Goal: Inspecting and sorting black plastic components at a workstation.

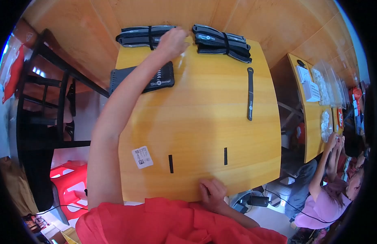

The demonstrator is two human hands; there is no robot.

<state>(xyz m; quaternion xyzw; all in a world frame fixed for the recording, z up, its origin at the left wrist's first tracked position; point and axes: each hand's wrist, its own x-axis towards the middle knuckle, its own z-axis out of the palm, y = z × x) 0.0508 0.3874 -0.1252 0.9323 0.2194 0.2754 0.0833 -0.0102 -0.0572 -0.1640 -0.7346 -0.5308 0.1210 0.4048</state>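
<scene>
My left hand [172, 42] reaches across the yellow wooden table [204, 110] to its far edge, fingers curled beside a bundle of dark straps [141, 35] tied with a band. I cannot see anything held in it. A second strapped bundle [223, 42] lies to its right. Under my left forearm sits a flat black case [166, 77]. My right hand [212, 194] rests closed on the table's near edge, holding nothing. A single long black strap [250, 93] lies on the right part of the table.
Two short black strips [171, 163] [225, 156] and a white label [142, 157] are on the near half of the table. A red stool [70, 183] and a black rack [42, 101] stand at left. At right another person [330, 183] works at a second table [314, 118] with trays.
</scene>
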